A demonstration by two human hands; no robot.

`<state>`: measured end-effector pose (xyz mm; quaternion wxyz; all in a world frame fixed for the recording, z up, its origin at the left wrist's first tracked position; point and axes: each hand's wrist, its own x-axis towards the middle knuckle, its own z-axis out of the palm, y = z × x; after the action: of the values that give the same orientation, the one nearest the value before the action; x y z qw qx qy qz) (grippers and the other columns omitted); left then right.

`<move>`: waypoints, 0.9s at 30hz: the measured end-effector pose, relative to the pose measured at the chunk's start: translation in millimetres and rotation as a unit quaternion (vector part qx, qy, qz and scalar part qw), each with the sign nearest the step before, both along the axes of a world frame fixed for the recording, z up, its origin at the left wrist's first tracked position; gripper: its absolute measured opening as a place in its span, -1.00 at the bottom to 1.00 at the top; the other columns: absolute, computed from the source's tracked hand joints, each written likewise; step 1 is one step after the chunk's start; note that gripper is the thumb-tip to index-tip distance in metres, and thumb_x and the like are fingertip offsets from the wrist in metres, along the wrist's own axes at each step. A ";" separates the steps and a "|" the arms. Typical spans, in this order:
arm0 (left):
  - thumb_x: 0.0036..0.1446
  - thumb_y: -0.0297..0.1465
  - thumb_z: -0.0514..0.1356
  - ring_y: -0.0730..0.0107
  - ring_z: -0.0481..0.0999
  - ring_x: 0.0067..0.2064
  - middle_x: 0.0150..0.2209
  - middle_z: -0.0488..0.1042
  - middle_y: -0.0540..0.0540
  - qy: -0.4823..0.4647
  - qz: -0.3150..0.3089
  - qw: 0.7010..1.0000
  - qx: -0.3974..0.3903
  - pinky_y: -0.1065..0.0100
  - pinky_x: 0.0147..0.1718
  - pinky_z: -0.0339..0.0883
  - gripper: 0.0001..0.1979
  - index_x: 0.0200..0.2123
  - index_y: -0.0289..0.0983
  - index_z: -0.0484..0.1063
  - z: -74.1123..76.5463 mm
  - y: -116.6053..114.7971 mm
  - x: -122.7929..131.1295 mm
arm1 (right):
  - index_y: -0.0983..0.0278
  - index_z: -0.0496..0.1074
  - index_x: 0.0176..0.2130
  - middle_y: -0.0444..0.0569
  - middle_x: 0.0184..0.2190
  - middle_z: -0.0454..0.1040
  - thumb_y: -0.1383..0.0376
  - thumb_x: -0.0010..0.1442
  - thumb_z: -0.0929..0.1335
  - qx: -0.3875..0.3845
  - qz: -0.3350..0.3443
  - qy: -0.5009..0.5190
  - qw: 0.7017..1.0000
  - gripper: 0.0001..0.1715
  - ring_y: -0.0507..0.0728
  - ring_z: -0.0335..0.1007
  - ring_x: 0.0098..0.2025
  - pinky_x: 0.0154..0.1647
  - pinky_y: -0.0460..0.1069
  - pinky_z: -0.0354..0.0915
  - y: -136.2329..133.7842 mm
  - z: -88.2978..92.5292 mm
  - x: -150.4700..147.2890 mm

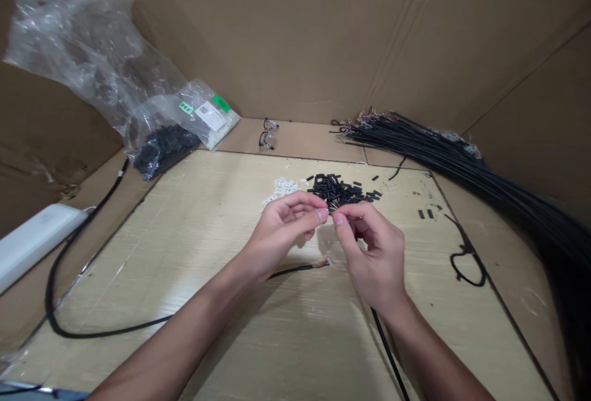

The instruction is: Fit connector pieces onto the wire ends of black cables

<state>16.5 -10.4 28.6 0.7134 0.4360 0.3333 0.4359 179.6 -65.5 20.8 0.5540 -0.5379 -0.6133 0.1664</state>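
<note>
Above the middle of the board, my left hand (290, 222) pinches a small whitish connector (329, 209), mostly covered by the fingertips. My right hand (373, 247) faces it, thumb and index finger closed on the thin coloured wires (335, 204) at the end of a black cable (385, 345). That cable runs down from the right palm toward the front edge. Below the hands lies another black cable (298, 269), its wires ending in a white connector (329, 262). Behind the fingers are a heap of short black sleeves (339, 188) and a pile of white connectors (285, 187).
Clear plastic bags (166, 142) with black and white parts stand at the back left. Eyeglasses (268, 136) lie by the cardboard wall. A thick bundle of black cables (443, 161) runs along the right side. A white box-like device (39, 241) sits at far left.
</note>
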 end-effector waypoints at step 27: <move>0.09 -0.28 0.61 0.49 0.46 -0.37 -0.40 0.59 -0.01 0.002 0.012 1.000 -0.006 0.43 -0.29 0.37 -0.79 -0.25 -0.22 0.78 0.9 -0.2 0.0 | 0.22 0.49 -0.35 -0.30 -0.65 0.19 0.16 0.32 0.49 -0.144 0.063 0.222 0.962 -0.75 -0.04 0.00 -0.61 -0.62 -0.13 0.00 4.8 10.3 -0.4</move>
<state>16.5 -10.6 29.4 0.7099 0.4286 0.3427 0.4415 179.2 -60.8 31.1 0.5814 -0.5214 -0.4770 0.4032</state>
